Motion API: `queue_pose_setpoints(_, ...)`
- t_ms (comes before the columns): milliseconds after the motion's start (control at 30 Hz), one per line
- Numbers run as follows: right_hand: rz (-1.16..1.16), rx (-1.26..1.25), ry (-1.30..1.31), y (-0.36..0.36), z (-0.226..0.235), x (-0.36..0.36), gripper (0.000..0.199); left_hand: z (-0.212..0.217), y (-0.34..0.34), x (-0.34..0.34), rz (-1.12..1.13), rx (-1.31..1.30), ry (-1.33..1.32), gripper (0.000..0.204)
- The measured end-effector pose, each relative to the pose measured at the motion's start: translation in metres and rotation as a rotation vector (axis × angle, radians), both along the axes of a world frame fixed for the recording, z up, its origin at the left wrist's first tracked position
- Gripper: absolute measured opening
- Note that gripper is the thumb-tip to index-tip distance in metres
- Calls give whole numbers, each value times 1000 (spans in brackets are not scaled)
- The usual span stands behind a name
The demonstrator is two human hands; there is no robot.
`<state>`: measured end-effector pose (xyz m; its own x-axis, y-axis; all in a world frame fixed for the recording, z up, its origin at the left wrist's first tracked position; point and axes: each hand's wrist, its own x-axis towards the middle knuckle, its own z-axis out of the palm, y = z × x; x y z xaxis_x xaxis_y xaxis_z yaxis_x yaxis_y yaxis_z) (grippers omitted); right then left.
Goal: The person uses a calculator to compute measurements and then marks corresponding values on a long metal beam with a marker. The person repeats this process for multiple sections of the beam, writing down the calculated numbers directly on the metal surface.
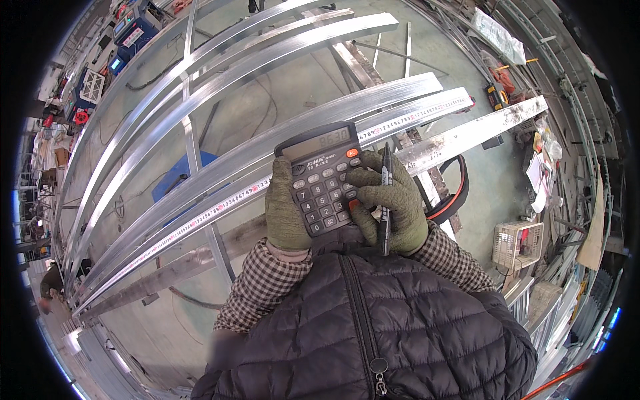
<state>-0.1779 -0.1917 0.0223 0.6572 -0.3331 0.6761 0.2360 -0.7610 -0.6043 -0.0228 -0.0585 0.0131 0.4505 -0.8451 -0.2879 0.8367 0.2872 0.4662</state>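
In front of my chest my left hand (285,217), in a green work glove, grips a dark grey calculator (325,190) by its left side. Digits show on its display. My right hand (408,210), gloved the same way, holds a black marker pen (385,180) upright between its fingers. Its thumb and fingertips are at the calculator's right-hand keys, with an orange-red patch at one tip; whether a key is pressed I cannot tell. Beyond and below the calculator, a tape measure's white blade (220,207) lies stretched along a long silvery metal bar (393,93), partly hidden by my hands.
Several more metal bars (320,37) run side by side across supports. A stained, marked beam (490,130) lies nearer me on the right. Blue machines (137,30) stand at the upper left, a white plastic basket (500,243) at right. Another person (53,281) is at the far left.
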Motion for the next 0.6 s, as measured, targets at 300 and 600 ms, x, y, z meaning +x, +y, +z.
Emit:
queue_pose_setpoints(300, 121, -105, 144, -2, 5, -2, 41, -2, -3, 0, -34, 58, -17, 71)
queue_pose_setpoints(600, 361, -126, 236, 11, 2, 5, 44, 0, 0, -3, 18, 255, -152, 62)
